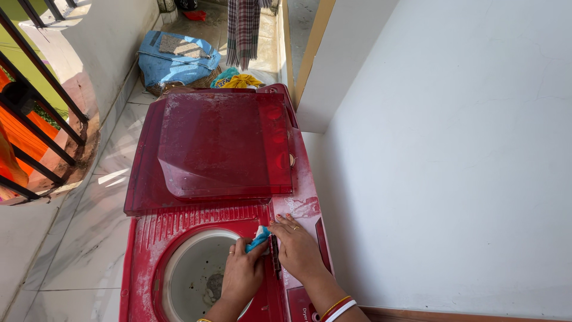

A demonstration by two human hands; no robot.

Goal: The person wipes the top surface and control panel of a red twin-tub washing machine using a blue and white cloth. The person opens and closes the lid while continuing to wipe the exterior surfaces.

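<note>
A red top-loading washing machine (149, 238) fills the lower middle of the head view. Its round spin tub (193, 274) is uncovered, with dirt at the bottom. My left hand (243, 273) presses a small blue and white cloth (258, 238) against the red deck beside the tub's rim. My right hand (296, 244) lies flat on the deck just right of the cloth, fingers spread toward the hinge. A translucent red lid (223, 146) lies folded back over the far half of the machine.
A white wall (453, 155) runs close along the right side. Marble floor (77, 238) lies to the left, with a black railing (36, 113) beyond. At the back are a blue bag (176, 59), a yellow cloth (241, 80) and a hanging checked cloth (243, 30).
</note>
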